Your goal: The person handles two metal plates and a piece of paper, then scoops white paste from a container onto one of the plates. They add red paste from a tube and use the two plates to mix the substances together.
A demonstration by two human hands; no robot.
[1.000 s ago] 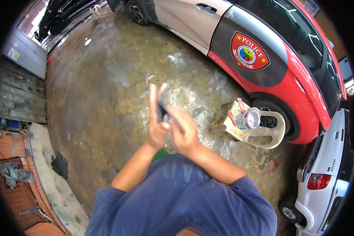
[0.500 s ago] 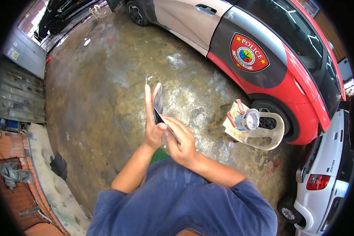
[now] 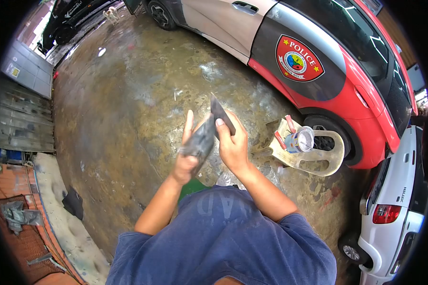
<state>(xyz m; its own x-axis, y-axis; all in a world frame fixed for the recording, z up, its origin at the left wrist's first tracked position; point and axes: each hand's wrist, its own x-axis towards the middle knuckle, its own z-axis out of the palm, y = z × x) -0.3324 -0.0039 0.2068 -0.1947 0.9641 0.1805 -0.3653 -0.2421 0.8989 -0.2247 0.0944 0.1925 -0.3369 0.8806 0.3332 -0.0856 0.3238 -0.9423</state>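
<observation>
In front of my chest, my left hand (image 3: 184, 164) supports a dark flat plate smeared with grey (image 3: 200, 142). My left thumb lies by its lower edge, a finger points upward beside it, and motion blurs this hand. My right hand (image 3: 234, 145) grips a thin, dark putty spreader (image 3: 222, 114), thumb on its near face. The spreader's edge meets the upper end of the plate in this view.
A pale plastic chair (image 3: 335, 151) on the right bears an opened can (image 3: 300, 141) and red-handled tools (image 3: 281, 140). Behind it stands a red and grey police car (image 3: 328, 102). A white pickup (image 3: 390, 204) is at far right. Stained concrete floor (image 3: 123, 118) spreads ahead.
My right hand has turned upright and moved right and up, bringing the spreader into fuller view. The plate in my left hand has tilted over to the right, showing its smeared face.
</observation>
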